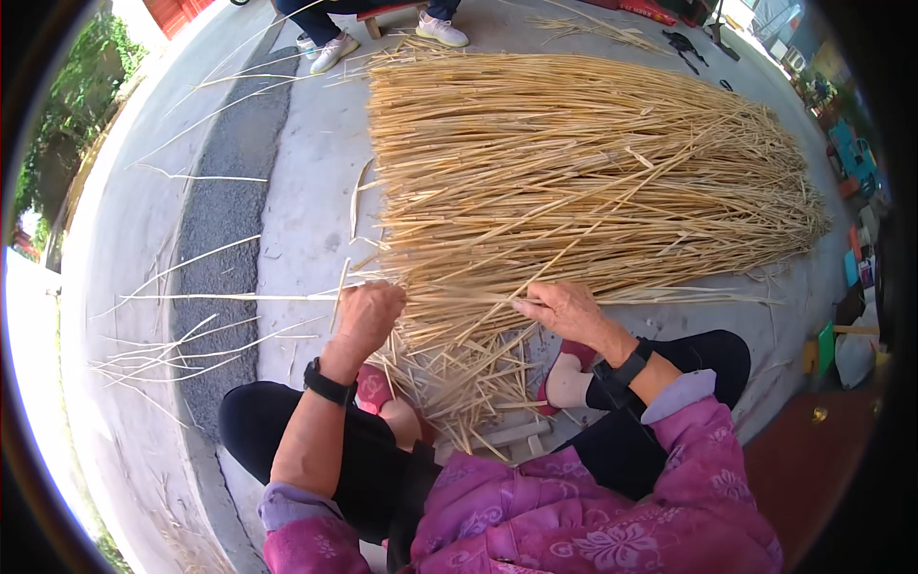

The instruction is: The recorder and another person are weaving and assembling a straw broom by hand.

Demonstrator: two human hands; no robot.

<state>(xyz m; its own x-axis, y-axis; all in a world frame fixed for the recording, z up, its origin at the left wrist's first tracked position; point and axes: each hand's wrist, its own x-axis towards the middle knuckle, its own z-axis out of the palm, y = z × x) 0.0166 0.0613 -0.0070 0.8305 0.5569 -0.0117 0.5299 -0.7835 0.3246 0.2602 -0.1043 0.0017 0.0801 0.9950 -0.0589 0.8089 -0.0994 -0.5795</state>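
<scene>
A wide mat-like layer of dry reed stalks (pixel 559 165) lies on the concrete in front of me, its even ends at the left. At its near left corner my left hand (pixel 373 308) is closed around a pale thin stalk (pixel 229 296) that runs out to the left. My right hand (pixel 566 310) pinches pale stalks (pixel 688 295) whose far ends reach right along the mat's near edge. Between my hands the stalks are blurred, so I cannot tell whether both hold the same one. Short broken reed pieces (pixel 473 387) litter the floor between my feet.
A seated person's shoes (pixel 442 30) show beyond the mat, beside a low red bench (pixel 391 13). Loose thin stalks (pixel 193 351) lie across a dark rough strip (pixel 233 154) at the left. A black tool (pixel 683 50) rests at the far right, and assorted items line the right edge.
</scene>
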